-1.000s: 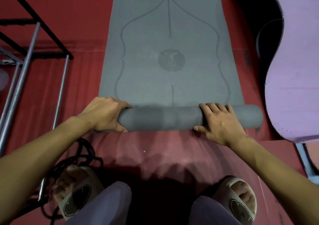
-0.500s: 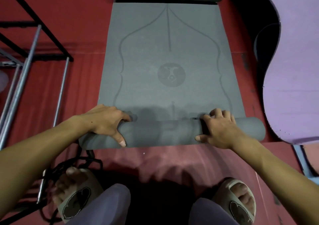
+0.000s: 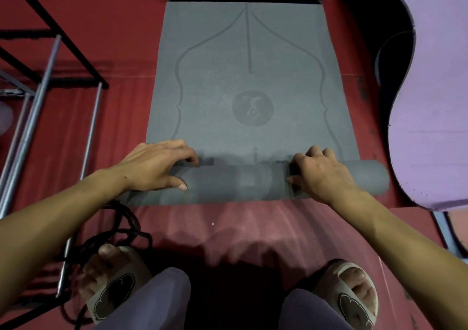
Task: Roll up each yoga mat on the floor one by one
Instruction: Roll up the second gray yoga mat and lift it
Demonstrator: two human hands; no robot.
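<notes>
Your left hand [image 3: 157,167] and right hand [image 3: 321,175] curl over the grey mat's roll [image 3: 240,182], lying left-to-right; flat mat stretches away, far side ahead.

The grey yoga mat [image 3: 243,117] looks matt and finely grained, like rubber or foam. The red floor [image 3: 121,132] is dull. The rack tubes [image 3: 38,94] are bare, faintly shiny metal. The purple mat [image 3: 430,127] looks foamy and matt.

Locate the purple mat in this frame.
In the head view the purple mat lies along the right edge, on the red floor, just right of the grey mat and its rolled end.
</notes>
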